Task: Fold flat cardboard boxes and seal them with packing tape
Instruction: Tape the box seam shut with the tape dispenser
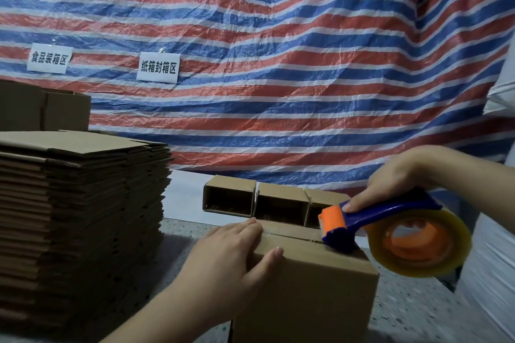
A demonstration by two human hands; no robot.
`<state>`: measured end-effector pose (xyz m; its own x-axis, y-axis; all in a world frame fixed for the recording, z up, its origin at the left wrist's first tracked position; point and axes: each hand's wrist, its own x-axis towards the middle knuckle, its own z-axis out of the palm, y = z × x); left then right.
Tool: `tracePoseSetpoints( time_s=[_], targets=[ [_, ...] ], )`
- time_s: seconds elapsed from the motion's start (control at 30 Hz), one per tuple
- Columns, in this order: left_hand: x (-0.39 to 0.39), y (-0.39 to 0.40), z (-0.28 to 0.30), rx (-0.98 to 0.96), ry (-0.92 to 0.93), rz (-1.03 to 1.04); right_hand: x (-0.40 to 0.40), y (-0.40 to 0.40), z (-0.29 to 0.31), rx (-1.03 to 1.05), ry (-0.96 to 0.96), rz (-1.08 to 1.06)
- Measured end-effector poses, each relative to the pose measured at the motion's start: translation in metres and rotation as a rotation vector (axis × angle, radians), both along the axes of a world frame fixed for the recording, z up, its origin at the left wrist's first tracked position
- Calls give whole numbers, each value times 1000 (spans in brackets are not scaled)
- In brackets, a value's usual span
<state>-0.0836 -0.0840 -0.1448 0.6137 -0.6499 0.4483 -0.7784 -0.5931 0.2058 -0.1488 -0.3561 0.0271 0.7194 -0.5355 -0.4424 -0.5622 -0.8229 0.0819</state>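
Note:
A folded brown cardboard box [312,287] stands in front of me with its top flaps closed along a centre seam. My left hand [231,253] lies over the box's left top edge, fingers on the flaps and thumb on the near side. My right hand [395,178] grips the blue handle of a tape dispenser [370,220] with an orange head. The dispenser's blade end sits on the seam at the box's right end. Its clear tape roll [420,242] hangs past the box's right side.
A tall stack of flat cardboard boxes [80,217] fills the left. A row of folded open boxes [262,200] lies on its side behind the one I hold. A striped tarp [278,64] with two paper signs hangs behind. White bags [490,273] stand at right.

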Motion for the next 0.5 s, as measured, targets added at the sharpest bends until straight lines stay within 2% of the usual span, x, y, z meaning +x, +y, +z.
tracePoseSetpoints(
  time_s=[0.17, 0.33, 0.5],
  targets=[
    [-1, -14, 21, 60, -177, 50, 1, 5, -4, 2, -13, 3],
    [-15, -51, 17, 289, -142, -72, 5, 8, -3, -20, 10, -2],
    [-12, -53, 8, 277, -237, -66, 1, -1, 0, 1, 1, 3]
  ],
)
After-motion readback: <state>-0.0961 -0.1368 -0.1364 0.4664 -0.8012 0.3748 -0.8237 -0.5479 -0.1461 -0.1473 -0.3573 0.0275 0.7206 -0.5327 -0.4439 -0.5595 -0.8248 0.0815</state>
